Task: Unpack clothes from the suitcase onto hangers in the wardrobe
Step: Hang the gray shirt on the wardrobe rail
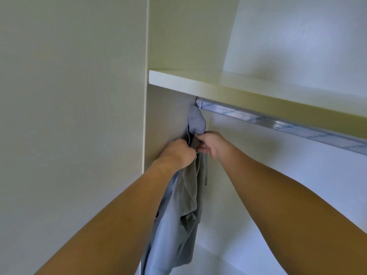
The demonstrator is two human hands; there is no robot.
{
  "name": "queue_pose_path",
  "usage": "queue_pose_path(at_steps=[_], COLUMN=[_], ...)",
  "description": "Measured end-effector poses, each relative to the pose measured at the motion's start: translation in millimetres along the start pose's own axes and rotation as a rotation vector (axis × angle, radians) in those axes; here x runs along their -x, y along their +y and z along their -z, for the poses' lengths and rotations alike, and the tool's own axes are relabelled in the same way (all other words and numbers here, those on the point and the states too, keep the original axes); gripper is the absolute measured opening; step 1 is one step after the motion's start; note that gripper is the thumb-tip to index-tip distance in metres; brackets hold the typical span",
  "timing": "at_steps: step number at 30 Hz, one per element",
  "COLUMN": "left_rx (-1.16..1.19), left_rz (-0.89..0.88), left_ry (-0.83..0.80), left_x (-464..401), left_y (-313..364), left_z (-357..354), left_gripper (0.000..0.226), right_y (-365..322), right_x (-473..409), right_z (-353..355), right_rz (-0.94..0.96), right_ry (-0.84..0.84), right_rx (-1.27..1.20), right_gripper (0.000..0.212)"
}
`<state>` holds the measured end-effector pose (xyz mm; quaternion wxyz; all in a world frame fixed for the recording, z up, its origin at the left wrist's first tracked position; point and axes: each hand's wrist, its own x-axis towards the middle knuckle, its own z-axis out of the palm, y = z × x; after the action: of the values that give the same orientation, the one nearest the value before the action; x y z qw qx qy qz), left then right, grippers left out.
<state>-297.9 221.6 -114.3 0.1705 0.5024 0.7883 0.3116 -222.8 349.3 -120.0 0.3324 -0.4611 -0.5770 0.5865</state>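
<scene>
A blue-grey garment [174, 225] hangs at the far left end of the wardrobe's clothes rail [278, 124], close to the side wall. An olive-grey garment [190, 185] hangs against it, partly overlapping. My left hand [176, 153] grips the cloth near the top with curled fingers. My right hand [210, 143] pinches the fabric just beside it, below the blue-grey bunch [196, 122] that reaches up to the rail. The hanger itself is hidden by cloth. No suitcase is in view.
A pale shelf [218, 84] runs just above the rail. The wardrobe's left side panel [166, 116] stands right behind the garments, and a closed door face [69, 116] fills the left. The rail stretches bare to the right.
</scene>
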Motion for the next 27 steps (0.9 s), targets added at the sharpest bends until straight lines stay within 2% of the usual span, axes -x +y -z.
queue_pose_path(at_steps=[3, 7, 9, 11, 15, 19, 23, 27], left_rx=[0.012, -0.247, -0.370, -0.476, -0.632, -0.679, -0.690, -0.657], left_rz=[-0.015, -0.036, -0.046, -0.051, -0.054, -0.070, -0.078, -0.057], left_ry=[-0.010, 0.006, 0.038, 0.062, 0.079, 0.088, 0.112, 0.131], left_x=[5.8, 11.8, 14.3, 14.4, 12.5, 16.6, 24.6, 31.2], left_y=[-7.2, -11.1, -7.1, -3.5, 0.4, -0.2, -5.5, -9.5], left_z=[-5.1, -11.8, -12.6, -15.1, -21.6, -23.0, -25.0, -26.1], left_gripper=[0.024, 0.020, 0.023, 0.026, 0.033, 0.033, 0.030, 0.027], right_y=[-1.7, -4.9, -5.5, -6.6, -8.0, -1.4, 10.7, 22.4], right_x=[4.0, 4.8, 6.8, 10.5, 16.4, 19.3, 19.0, 26.0], right_z=[2.5, 7.5, 6.4, 2.9, 1.3, 8.5, 12.6, 13.6], right_rz=[0.006, -0.027, -0.036, -0.038, -0.077, -0.101, -0.042, -0.020], right_ry=[0.001, 0.002, -0.010, -0.031, -0.070, -0.161, -0.161, -0.137], right_rx=[0.012, 0.065, 0.098, 0.121, 0.091, 0.022, -0.152, -0.114], right_gripper=[0.015, 0.002, 0.024, 0.036, 0.034, 0.014, 0.028, 0.066])
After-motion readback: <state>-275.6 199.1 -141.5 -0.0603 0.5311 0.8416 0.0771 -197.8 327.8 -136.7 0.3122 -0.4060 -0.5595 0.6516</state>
